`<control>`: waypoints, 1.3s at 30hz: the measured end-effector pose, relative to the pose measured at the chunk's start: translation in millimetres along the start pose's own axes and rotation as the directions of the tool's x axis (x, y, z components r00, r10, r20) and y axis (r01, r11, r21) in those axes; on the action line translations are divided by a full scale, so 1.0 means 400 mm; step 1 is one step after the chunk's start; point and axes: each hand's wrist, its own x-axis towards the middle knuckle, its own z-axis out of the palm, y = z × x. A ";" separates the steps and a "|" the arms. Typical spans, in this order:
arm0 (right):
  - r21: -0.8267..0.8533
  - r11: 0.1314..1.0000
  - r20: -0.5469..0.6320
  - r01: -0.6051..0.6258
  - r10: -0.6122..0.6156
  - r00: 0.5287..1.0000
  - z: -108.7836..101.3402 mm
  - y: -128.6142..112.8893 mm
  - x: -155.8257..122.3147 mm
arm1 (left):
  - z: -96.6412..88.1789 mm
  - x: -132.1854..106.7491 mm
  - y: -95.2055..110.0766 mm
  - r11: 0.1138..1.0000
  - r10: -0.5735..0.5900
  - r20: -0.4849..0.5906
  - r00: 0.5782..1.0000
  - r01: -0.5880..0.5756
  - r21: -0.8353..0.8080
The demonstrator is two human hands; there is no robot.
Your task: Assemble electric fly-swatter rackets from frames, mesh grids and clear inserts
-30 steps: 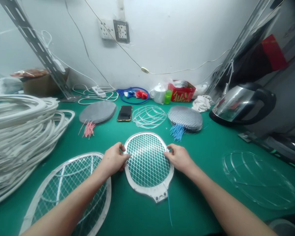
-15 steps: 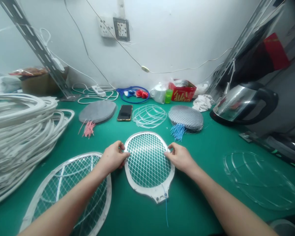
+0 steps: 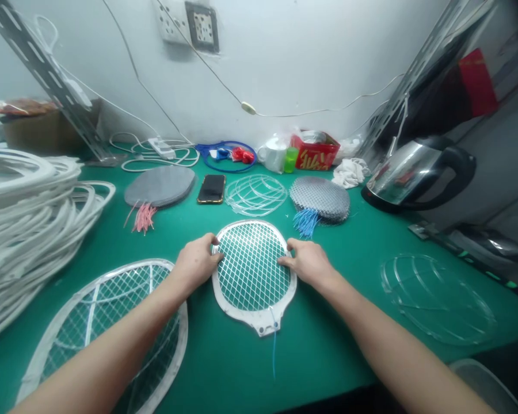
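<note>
A white oval racket frame (image 3: 224, 287) strung with a diamond wire mesh (image 3: 252, 267) lies on the green mat in front of me, its narrow neck toward me. A thin blue wire (image 3: 274, 351) trails from that neck. My left hand (image 3: 195, 264) grips the frame's left rim, with the fingers curled over the edge. My right hand (image 3: 306, 263) holds the right rim, its fingertips resting on the mesh. Under my left forearm lies a larger meshed frame (image 3: 107, 305), partly hidden.
Beyond the hands lie a grey disc stack (image 3: 159, 186) with pink wires, a phone (image 3: 211, 188), a clear wire cage (image 3: 255, 195) and a mesh stack (image 3: 319, 198) with blue wires. White frames (image 3: 26, 218) are piled left; a steel kettle (image 3: 414, 172) stands right.
The whole scene has shifted up and left as my head moved. My right hand's fingertips have slid inward from the rim onto the mesh. The frame stays between my hands.
</note>
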 end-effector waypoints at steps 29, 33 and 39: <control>0.025 0.831 0.006 0.556 -0.557 0.831 0.019 0.026 -0.092 | 0.019 -0.099 -0.002 0.846 0.485 0.181 0.856 -0.512 0.150; -0.032 0.846 0.107 0.533 -0.527 0.843 -0.015 -0.004 -0.083 | -0.007 -0.125 0.022 0.752 0.624 0.211 0.753 -0.651 0.100; -0.022 0.897 0.099 0.442 -0.438 0.894 -0.113 -0.076 0.130 | 0.039 -0.150 -0.010 0.719 0.685 0.116 0.719 -0.693 0.052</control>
